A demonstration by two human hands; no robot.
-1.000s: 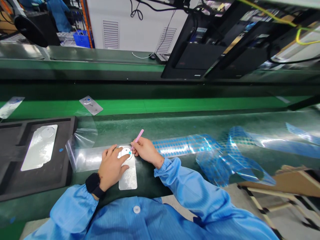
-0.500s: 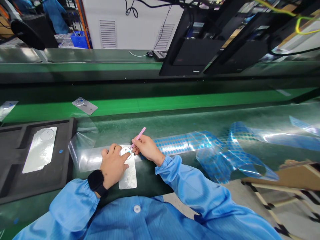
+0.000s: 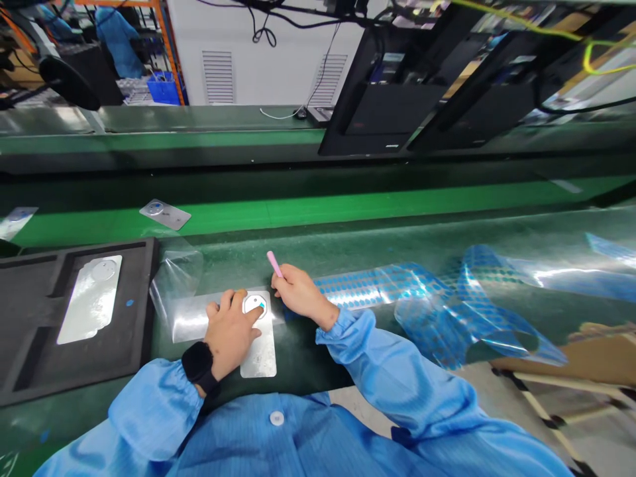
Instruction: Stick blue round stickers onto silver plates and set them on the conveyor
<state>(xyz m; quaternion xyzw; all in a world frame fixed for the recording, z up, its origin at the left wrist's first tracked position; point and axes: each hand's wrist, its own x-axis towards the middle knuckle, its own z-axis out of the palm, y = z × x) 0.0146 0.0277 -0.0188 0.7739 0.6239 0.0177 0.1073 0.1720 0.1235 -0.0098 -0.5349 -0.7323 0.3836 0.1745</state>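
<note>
A silver metal plate (image 3: 260, 351) with a round white disc at its top lies on the green bench in front of me. My left hand (image 3: 231, 331) rests on the plate, its index finger pressing beside a small blue sticker (image 3: 260, 305) on the disc. My right hand (image 3: 299, 293) is closed around pink tweezers (image 3: 274, 263), whose upper end sticks up and to the left. That hand sits just right of the plate, at the left end of a clear strip of blue dot stickers (image 3: 377, 285).
A black foam tray (image 3: 144, 298) at the left holds another silver plate (image 3: 89, 298). Two more plates (image 3: 165, 214) lie on the bright green belt behind. Crumpled blue sticker film (image 3: 472, 318) spreads to the right. Black monitors (image 3: 387, 99) hang beyond the belt.
My right hand has drawn the tweezers off the disc and moved a little right, toward the sticker strip. The blue sticker stays on the disc under my left index finger.
</note>
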